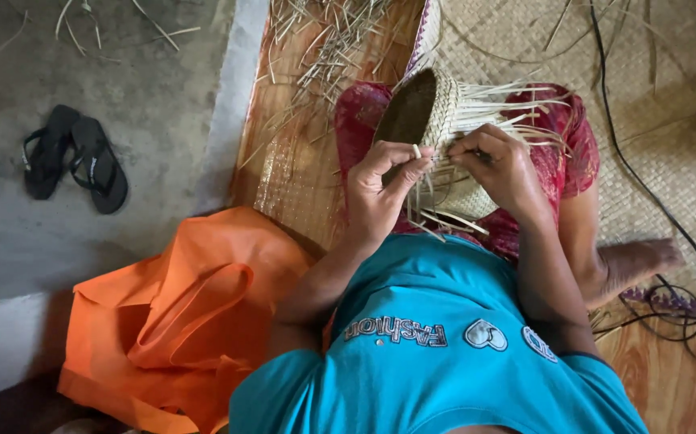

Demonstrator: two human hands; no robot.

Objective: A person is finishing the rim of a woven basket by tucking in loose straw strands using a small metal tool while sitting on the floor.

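Basket base hidden behind left hand, right hand

The half-woven basket is pale straw with a dark interior. Under it, the skirt is deep red with a pink pattern. Left of the basket lie an orange bag and black sandals on grey floor. The shirt is teal; the mat shows a tan checked weave.
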